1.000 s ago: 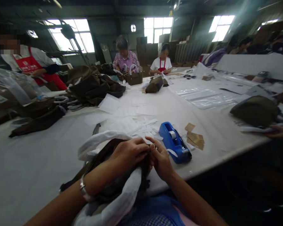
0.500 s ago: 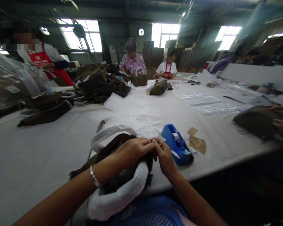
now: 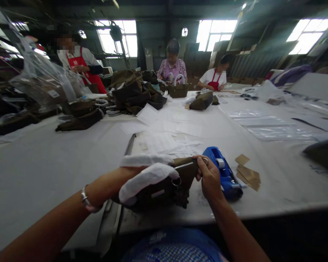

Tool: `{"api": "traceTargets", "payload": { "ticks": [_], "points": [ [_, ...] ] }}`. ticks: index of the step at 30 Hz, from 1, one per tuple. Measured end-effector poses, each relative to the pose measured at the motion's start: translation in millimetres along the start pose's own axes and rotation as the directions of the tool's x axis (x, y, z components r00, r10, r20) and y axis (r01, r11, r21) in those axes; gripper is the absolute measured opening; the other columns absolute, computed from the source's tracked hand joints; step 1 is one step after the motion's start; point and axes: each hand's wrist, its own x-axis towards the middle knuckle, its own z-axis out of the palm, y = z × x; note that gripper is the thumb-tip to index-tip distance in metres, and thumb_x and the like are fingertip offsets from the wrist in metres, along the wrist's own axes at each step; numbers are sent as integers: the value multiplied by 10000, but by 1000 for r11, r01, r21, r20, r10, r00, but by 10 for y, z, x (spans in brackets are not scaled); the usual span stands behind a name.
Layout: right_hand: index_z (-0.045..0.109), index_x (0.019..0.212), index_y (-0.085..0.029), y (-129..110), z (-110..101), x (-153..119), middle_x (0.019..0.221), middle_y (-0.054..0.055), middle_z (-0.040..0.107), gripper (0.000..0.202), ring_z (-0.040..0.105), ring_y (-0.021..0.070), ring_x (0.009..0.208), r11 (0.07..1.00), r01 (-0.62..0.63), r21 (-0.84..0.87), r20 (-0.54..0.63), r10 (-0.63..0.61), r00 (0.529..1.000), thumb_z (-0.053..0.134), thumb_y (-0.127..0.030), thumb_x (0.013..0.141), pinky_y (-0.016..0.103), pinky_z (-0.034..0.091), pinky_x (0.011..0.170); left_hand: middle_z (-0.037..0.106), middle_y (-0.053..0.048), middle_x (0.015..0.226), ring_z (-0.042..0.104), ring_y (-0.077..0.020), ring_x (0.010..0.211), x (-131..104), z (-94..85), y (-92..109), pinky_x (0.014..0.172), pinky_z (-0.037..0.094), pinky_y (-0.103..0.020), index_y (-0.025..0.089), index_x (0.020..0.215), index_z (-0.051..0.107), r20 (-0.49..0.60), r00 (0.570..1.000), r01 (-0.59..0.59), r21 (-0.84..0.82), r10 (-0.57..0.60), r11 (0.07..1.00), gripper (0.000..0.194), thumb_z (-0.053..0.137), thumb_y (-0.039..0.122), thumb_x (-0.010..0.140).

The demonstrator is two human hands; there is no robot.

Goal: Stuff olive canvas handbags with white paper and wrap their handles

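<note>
An olive-brown handbag lies in front of me at the table's near side, its two handles wrapped in white padding. A zip shows along its top, and a dark charm hangs from a metal ring on its side. My right hand is closed on the bag's right end, thumb on top, with a ring on one finger. My left hand reaches between the padded handles at the top of the bag; its fingers are hidden behind them.
Right of the bag sits a blue tape dispenser, with brown paper pieces beyond it. White sheets lie behind the bag. Piled bags stand at the back left, clear plastic sleeves at the right. Several people work across the table.
My hands have moved apart: the left has drawn back leftward between the handles, the right holds the bag's end. The bag has turned, showing its zip and charm. The view has swung left.
</note>
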Motion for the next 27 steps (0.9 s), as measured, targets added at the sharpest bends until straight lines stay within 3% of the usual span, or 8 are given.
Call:
{"api": "traceTargets", "payload": {
  "ticks": [5,9,13,17,19,21,24,27],
  "points": [
    [696,984,-176,34,-103,66,540,-87,416,360,396,62,427,999,-26,-27,-27,25,999,708,-519,874,168,331,394,747,-22,984,684,-153,930,-441,-161,-28,928,496,-231,182,982,732,102,992,83,-89,-73,993,223,538,86,929],
    [710,948,-174,35,-172,108,533,-89,417,367,392,53,417,999,-53,4,-68,53,996,771,-509,812,155,326,377,708,-4,861,640,-106,742,-786,-237,-49,687,457,-171,199,943,732,88,980,177,-5,-176,984,219,545,86,950],
    [719,952,-158,38,-142,160,533,-88,432,397,398,51,426,988,-119,94,-51,125,991,824,-489,760,146,347,376,699,-9,826,631,-100,700,-1002,-245,-94,655,448,-167,193,932,728,4,975,222,58,-223,973,198,544,126,962],
    [680,1122,-170,4,-163,150,594,-73,518,491,494,71,494,957,-224,184,23,223,974,845,-458,760,151,457,453,753,-31,930,702,-143,828,-1031,-164,-86,755,522,-211,214,1001,737,-214,924,343,106,-316,933,221,516,221,1001],
    [593,1287,-227,-28,-209,46,759,-21,658,563,632,116,625,979,-138,150,-18,142,990,802,-460,820,207,559,578,772,-36,1009,729,-165,895,-990,-74,29,812,559,-247,223,1057,728,-344,872,389,54,-349,920,203,540,275,1002],
    [544,1332,-265,-50,-234,-137,954,36,721,540,709,166,761,998,53,26,-109,-50,993,760,-436,868,291,612,695,775,-33,1028,745,-164,866,-908,60,227,795,591,-255,228,1118,700,-490,791,401,-38,-366,915,200,560,308,1000],
    [593,1238,-260,-56,-163,-442,1123,87,709,387,728,237,947,901,391,-187,-51,-407,912,736,-344,888,408,623,831,759,-39,1033,749,-163,818,-701,312,567,764,623,-255,231,1175,643,-653,702,334,-48,-282,941,280,660,397,950],
    [596,1287,-264,-62,6,-563,1278,114,671,458,643,301,1200,762,556,-332,88,-562,822,756,-304,860,488,555,1000,735,-74,1096,734,-210,995,-456,530,778,934,605,-311,213,1208,611,-758,647,312,169,-79,935,376,744,371,893]
  ]
}}
